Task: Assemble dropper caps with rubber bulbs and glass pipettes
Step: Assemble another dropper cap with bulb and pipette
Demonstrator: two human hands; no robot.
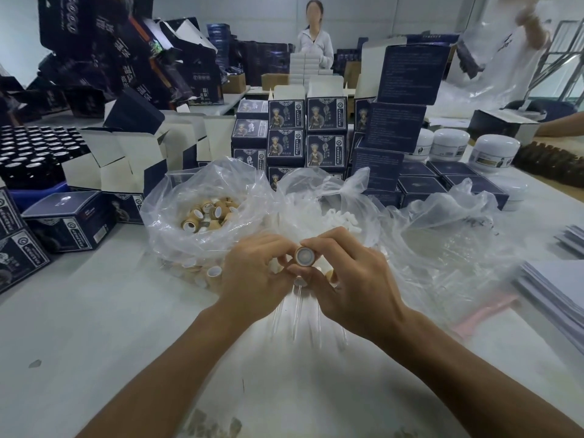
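Wood-toned and ringed in white, the dropper cap sits pinched in your right hand, its open underside turned up toward you; that grip is closed on the cap between thumb and forefingers. Your left hand curls in just beside the cap, fingertips touching its rim, and seems to be pressing something small and white into it, though whether that is a rubber bulb you cannot tell from here. Judging by this, you are at the bulb-fitting step of one cap, with the pipette yet to go in. Below the cap, near your wrists, several glass pipettes lie loose on the tabletop. Beyond the cap to the left, a clear bag of caps stands open and well stocked; directly behind the cap a second bag holds white rubber bulbs. Plenty of stock remains, so most of the job looks undone.
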